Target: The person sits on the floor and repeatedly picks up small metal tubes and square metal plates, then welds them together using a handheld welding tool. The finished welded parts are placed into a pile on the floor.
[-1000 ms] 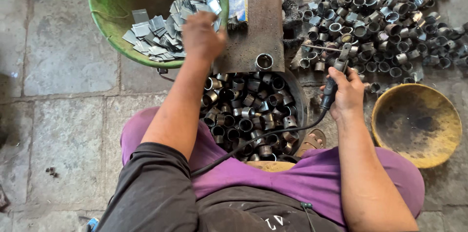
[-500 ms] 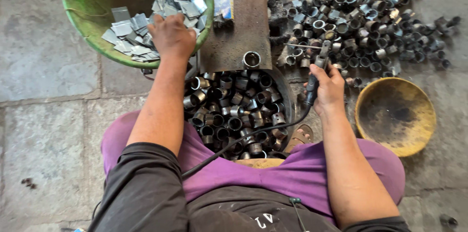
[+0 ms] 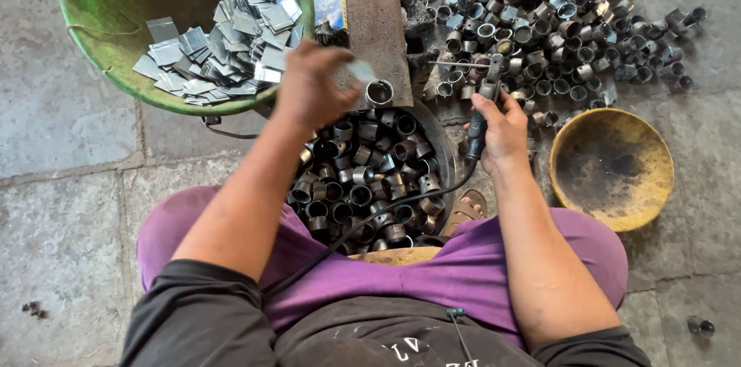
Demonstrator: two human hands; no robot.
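A small metal plate [image 3: 360, 71] is pinched in the left hand [image 3: 309, 89] just above a lone ring [image 3: 379, 93] on the block [image 3: 378, 27]. A corded tool [image 3: 482, 108] is gripped in the right hand [image 3: 505, 131]. Plenty of plates are left in the green basin [image 3: 93, 20] (looks roughly mid-batch), and rings are piled up right [image 3: 556, 20].

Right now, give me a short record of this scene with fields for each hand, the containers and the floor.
left hand: holds a small metal plate, blurred, above a single ring on the flat block
right hand: grips a corded tool
green basin: flat metal plates
dark pan: metal rings
yellow bowl: no parts visible
floor: stone slabs, loose ring pile
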